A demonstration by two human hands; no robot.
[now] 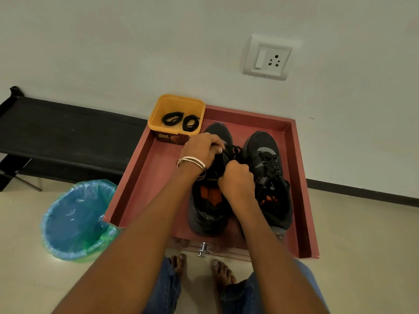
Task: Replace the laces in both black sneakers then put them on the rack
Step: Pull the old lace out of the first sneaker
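Both arms extended; left hand (201, 147) and right hand (235, 180) curled, pinching.

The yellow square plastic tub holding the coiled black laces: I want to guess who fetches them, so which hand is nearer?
Left. The left hand sits just below the yellow square plastic tub; the right hand is lower and further right, over the left black sneaker.

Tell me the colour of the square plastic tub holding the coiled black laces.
Yellow-orange square plastic tub, seen best in the head view.
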